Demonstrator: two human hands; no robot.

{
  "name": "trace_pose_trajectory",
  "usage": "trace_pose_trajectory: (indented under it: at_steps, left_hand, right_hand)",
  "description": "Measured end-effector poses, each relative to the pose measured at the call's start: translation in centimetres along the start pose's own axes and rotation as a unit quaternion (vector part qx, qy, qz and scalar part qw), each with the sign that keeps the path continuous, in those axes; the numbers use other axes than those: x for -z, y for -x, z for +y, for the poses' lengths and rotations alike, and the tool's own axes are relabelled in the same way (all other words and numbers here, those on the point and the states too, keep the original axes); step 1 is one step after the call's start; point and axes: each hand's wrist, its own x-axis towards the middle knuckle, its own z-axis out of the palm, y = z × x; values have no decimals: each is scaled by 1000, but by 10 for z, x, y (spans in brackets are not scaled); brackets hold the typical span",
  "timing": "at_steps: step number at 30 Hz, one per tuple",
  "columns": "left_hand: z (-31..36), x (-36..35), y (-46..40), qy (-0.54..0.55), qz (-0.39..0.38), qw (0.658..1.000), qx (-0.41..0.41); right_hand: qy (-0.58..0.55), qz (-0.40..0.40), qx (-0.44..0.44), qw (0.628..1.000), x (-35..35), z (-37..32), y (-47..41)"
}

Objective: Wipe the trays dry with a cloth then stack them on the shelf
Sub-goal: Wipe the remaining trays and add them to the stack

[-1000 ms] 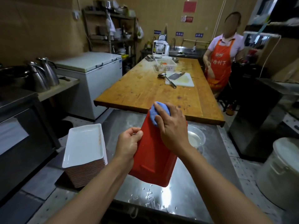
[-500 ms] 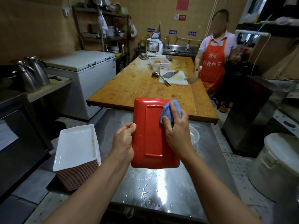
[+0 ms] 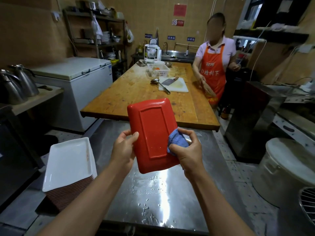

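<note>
One red tray point(image 3: 152, 133) held in the air above the steel counter point(image 3: 153, 198), underside toward the camera. Left hand point(image 3: 123, 148) pinches its left rim; right hand point(image 3: 186, 150) presses a bunched blue cloth point(image 3: 177, 142) on its right edge. Rigid, probably light plastic; droplets suggest slippery, so grip the rims. Counter wet. White tray stack point(image 3: 68, 160) at left; wooden table point(image 3: 136, 92) beyond.

Orange apron point(image 3: 212, 72) reads "榕树下"; wall signs illegible.

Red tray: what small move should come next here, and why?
Probably drag the blue cloth in the right hand across the red tray toward the left hand: its underside faces the camera, droplets still dot the middle, and the cloth sits at the right edge.
</note>
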Motion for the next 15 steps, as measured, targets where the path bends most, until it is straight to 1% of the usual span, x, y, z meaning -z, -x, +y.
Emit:
trace_pose_trajectory:
  at_steps: [2,3,4,7,9,11,13,15]
  left_hand:
    - [12,12,0,-46,-81,995,30]
    - [21,17,-1,-68,-109,991,40]
    - [30,21,-3,-92,-125,987,42]
    - [65,27,-14,-176,-123,977,5]
    - [91,25,-20,-264,-147,953,-9]
    - [110,19,-23,-339,-197,920,10]
    - [116,12,-23,-363,-242,899,48]
    - [114,8,-21,-365,-271,887,80]
  right_hand:
    - [11,-27,0,1000,5,-3,-3]
    - [17,-46,-7,999,8,-5,-5]
    - [24,-68,-18,997,12,-8,-7]
    - [47,-144,-55,987,22,-16,-12]
    - [73,-192,-63,977,28,-23,-16]
    - [76,-243,-56,965,32,-29,-21]
    - [83,-281,-47,955,33,-33,-26]
    - [96,-294,-35,950,32,-35,-31]
